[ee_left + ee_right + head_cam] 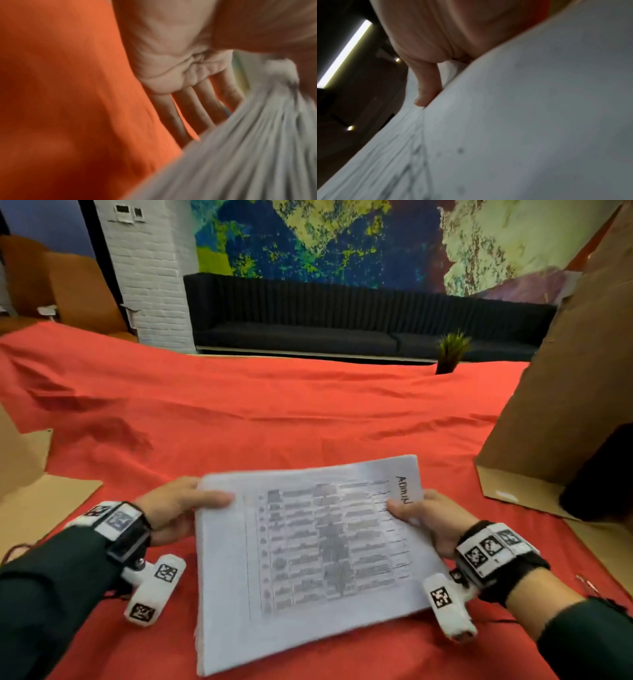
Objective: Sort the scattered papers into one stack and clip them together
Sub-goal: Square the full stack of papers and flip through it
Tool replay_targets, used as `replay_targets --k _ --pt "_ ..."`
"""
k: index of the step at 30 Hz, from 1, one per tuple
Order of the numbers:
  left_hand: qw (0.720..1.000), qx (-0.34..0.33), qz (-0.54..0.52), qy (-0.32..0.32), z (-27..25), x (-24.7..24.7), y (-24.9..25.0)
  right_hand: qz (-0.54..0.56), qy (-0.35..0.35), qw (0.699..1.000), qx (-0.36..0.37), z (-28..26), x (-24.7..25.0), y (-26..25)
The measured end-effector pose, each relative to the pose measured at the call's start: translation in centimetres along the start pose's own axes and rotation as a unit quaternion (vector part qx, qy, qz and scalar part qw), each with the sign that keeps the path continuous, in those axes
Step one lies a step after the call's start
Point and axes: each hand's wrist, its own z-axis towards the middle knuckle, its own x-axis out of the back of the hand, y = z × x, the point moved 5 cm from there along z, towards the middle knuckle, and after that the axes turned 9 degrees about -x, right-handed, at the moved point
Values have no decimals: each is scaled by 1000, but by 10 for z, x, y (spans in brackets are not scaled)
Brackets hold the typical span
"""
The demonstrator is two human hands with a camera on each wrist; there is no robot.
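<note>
A thick stack of white papers (308, 559) with a printed table on its top sheet is held over the red cloth (239, 419). My left hand (178, 508) grips the stack's left edge, thumb on top and fingers underneath. My right hand (428, 518) grips the right edge the same way. In the left wrist view the fingers (188, 115) reach under the sheet edges (240, 155). The right wrist view shows a thumb (426, 86) pressed on the top sheet (522, 121). A thin metal clip (587, 582) appears to lie on the cloth right of my right wrist.
A tall brown cardboard box (565, 388) stands at the right, with a flap lying on the cloth. More cardboard (30, 491) lies at the left edge. A small potted plant (450, 352) sits at the far right of the table. A dark sofa runs along the wall.
</note>
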Motion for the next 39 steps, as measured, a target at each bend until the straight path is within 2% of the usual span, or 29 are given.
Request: replay_targets --k 1,2,3,5,7,9,11,13,17,21,23,26,29,30,31,32,33,34,35,36,37,39 --pt "992 22 -121 -8 -6 -8 -4 24 0 1000 2 2 3 0" --pt "982 41 -184 -23 -10 -16 -8 40 6 999 -5 5 5 1" --pt "978 58 -195 -42 -14 -28 -10 48 15 999 -18 9 7 3" --pt "985 102 -126 -53 -14 -40 -22 43 45 996 -60 18 9 13" --pt "988 150 25 -2 -13 -40 -34 -33 81 990 -107 26 10 23" --pt "971 178 157 28 -15 -39 -37 -152 94 977 -117 33 11 23" --pt "957 191 217 36 -14 -35 -38 -238 125 958 -99 37 14 17" --pt "952 190 238 22 -15 -35 -36 -279 149 945 -88 39 17 11" --pt "961 115 252 -14 3 -41 -38 -285 113 949 -74 45 8 1" --pt "947 151 282 -36 12 -30 -47 -356 128 922 -78 41 -5 -14" --pt "939 172 297 -34 9 -24 -50 -415 145 896 -57 46 -5 -21" --pt "925 177 335 -13 14 -6 -65 -500 117 855 -81 50 -10 -25" --pt "910 162 381 -13 29 8 -75 -508 109 848 -103 53 -8 -25" --pt "896 168 410 -18 25 -3 -63 -509 111 847 -106 54 -7 -24" --pt "863 185 468 -41 17 -18 -46 -511 112 846 -107 55 -5 -23" --pt "813 203 544 -53 11 -30 -29 -513 113 844 -105 56 -3 -21" --pt "749 204 628 -54 10 -39 -11 -516 115 843 -101 57 -2 -20" --pt "684 186 704 -40 11 -49 12 -519 118 841 -93 58 -1 -20" --pt "631 150 761 -15 19 -60 33 -520 122 841 -86 58 0 -19" --pt "600 105 793 10 30 -73 51 -518 125 842 -83 58 0 -18" --pt "607 51 793 17 45 -88 63 -512 128 846 -78 58 -1 -17" --pt "680 -34 732 -38 86 -133 64 -489 143 858 -61 60 1 -15"
